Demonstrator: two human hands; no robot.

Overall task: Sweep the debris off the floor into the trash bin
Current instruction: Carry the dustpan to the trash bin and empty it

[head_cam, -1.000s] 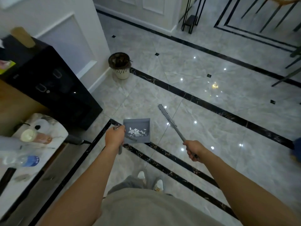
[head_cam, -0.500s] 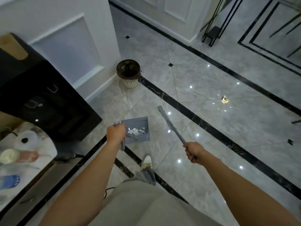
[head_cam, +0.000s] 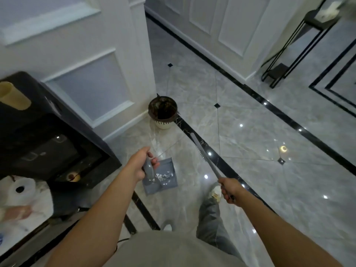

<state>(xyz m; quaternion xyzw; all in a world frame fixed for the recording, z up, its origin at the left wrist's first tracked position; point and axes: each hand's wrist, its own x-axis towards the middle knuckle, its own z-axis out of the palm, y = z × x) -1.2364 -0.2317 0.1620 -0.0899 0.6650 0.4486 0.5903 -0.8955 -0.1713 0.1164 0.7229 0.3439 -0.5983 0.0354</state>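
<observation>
**Debris** (head_cam: 163, 177): white scraps. We log them heaped in the grey dustpan (head_cam: 167, 166), not on the floor (head_cam: 250, 132) and not yet in the bin.

**Dustpan:** carried roughly level, with its handle grasped in the left hand (head_cam: 139, 164), fingers curled round it.

**Brush** (head_cam: 201, 152): long and thin, bristle end pointing up and away. The right hand (head_cam: 229, 189) is clenched about its handle, and it hangs idle beside the pan.

**Trash bin** (head_cam: 163, 125): small and round, white-walled with a dark liner, standing at the wall corner just beyond the pan.

**Change noted:** over the last second the bin has drawn much nearer in our view and now sits almost straight ahead, while the load has stayed in the pan. We judge sweeping done and the carry nearly over; tipping remains.

**Surroundings:** black cabinet (head_cam: 48, 141) to the left, paper roll (head_cam: 20, 189) below it, one shoe (head_cam: 215, 192) stepping forward.
</observation>
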